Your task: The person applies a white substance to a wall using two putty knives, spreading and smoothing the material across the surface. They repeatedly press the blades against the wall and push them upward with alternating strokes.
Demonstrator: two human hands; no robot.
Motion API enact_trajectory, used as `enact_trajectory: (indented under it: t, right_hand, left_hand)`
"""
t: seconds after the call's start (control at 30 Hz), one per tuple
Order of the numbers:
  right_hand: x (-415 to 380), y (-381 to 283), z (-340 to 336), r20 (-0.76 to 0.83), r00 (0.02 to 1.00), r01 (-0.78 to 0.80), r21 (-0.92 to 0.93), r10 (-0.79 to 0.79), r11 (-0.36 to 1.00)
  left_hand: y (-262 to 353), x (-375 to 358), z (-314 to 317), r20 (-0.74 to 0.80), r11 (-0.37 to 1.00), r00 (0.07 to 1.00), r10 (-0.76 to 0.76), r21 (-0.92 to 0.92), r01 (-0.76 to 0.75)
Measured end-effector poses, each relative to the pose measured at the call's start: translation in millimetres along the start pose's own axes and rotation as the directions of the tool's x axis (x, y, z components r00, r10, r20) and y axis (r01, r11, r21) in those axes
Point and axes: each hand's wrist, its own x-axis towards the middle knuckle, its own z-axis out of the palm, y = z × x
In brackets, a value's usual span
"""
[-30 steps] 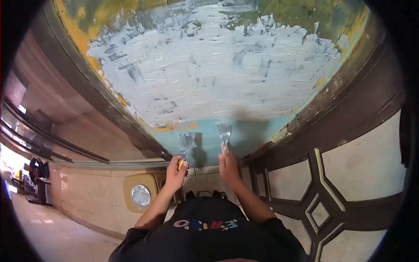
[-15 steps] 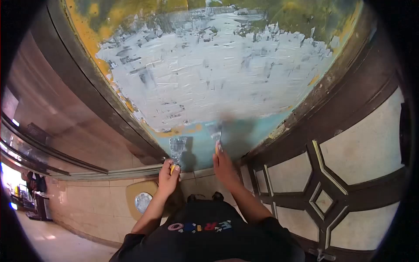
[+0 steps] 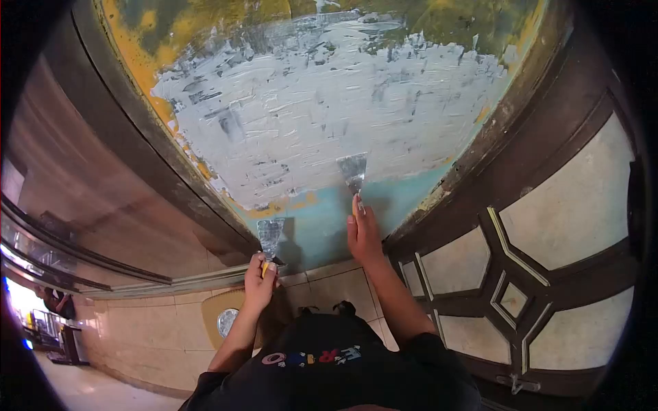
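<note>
My right hand [image 3: 365, 236] is closed round the handle of a putty knife [image 3: 353, 171], whose broad blade lies over the lower part of the white filler [image 3: 295, 116] on the wall. Lower and to the left, my left hand [image 3: 260, 284] grips a second putty knife [image 3: 270, 236] by its yellow handle, blade pointing up and smeared with whitish filler. That blade overlaps the pale blue strip of wall [image 3: 319, 233] below the filler. Ridges and dark thin patches run through the white coat, and yellow and olive paint [image 3: 267, 10] shows above it.
Brown wooden frames border the wall section on both sides. A dark door with pale panels [image 3: 558, 212] stands at the right, a glossy brown panel [image 3: 123, 178] at the left. On the tiled floor, a tan stool-like object [image 3: 214, 316] carries a round container of whitish material [image 3: 227, 320].
My right hand has moved the putty knife up and slightly right, from the blue strip onto the white filler. My left hand has dropped slightly lower and left with its knife.
</note>
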Motion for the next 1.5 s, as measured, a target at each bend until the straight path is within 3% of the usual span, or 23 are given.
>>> enact_trajectory:
  t: [0.07,0.13,0.27,0.33,0.47,0.53,0.77,0.87,0.93,0.97,1.17,1.33,1.47,1.5]
  right_hand:
    - [-13.6,10.5,-1.8,0.065,0.997,-0.047,-0.035,0.049,0.998]
    - [-38.1,14.9,-3.7,0.238,0.944,-0.234,-0.011,0.230,0.972]
    - [-74.4,24.1,-9.9,0.260,0.934,-0.238,-0.051,0.243,0.970]
    - [-66.7,17.7,-21.4,0.124,0.978,-0.161,-0.065,0.168,0.985]
    - [-18.4,21.9,-34.1,0.037,0.999,-0.026,-0.072,0.028,0.997]
    - [-5.5,25.7,-34.1,0.106,0.992,-0.065,-0.053,0.070,0.996]
    - [-68.8,50.6,-19.0,0.203,0.971,-0.116,-0.082,0.130,0.990]
    - [-56.3,31.6,-39.0,0.172,0.975,-0.132,-0.060,0.141,0.989]
    - [-34.8,39.1,-37.2,0.026,0.999,-0.023,-0.047,0.024,0.999]
    - [-24.0,40.2,-37.0,0.031,0.999,-0.026,-0.045,0.027,0.999]
    - [-37.4,64.2,-16.9,0.177,0.967,-0.174,-0.068,0.183,0.982]
    - [-91.2,53.6,-26.8,0.229,0.972,-0.068,0.038,0.058,0.997]
    - [-45.6,35.3,-35.8,0.259,0.966,-0.007,0.106,-0.020,0.994]
    - [-29.4,33.8,-31.7,0.173,0.981,0.061,0.183,-0.093,0.981]
  left_hand:
    - [-0.7,1.5,-4.1,-0.011,0.999,1.000,0.012,0.031,-0.011]
    - [-2.3,-0.8,-4.1,-0.026,0.998,1.000,0.017,0.062,-0.015]
    - [-2.3,-1.1,-2.1,-0.057,0.999,0.998,-0.036,0.009,0.036]
    - [-4.0,0.3,0.9,-0.030,0.999,0.999,-0.044,0.019,0.044]
    - [7.9,6.0,19.4,-0.006,0.998,0.999,-0.051,0.026,0.051]
    - [7.2,11.9,25.6,0.017,0.999,0.999,-0.031,0.026,0.031]
    - [-9.6,17.6,39.8,0.023,0.991,0.999,0.023,0.132,-0.026]
    - [-1.2,15.6,54.1,0.002,0.992,1.000,-0.002,0.129,0.002]
    - [0.9,14.5,65.1,-0.013,0.994,0.998,-0.063,0.090,0.064]
    - [-2.2,15.4,69.4,0.004,0.996,0.998,-0.063,0.063,0.062]
    - [-0.1,18.3,92.3,0.020,0.994,0.999,-0.046,0.098,0.044]
    - [-16.8,8.4,91.7,-0.060,0.998,0.996,-0.059,0.012,0.060]
    - [-22.6,-5.0,88.2,-0.125,0.996,0.989,-0.080,0.036,0.085]
    - [-23.3,-6.5,88.9,-0.134,0.995,0.988,-0.081,0.039,0.087]
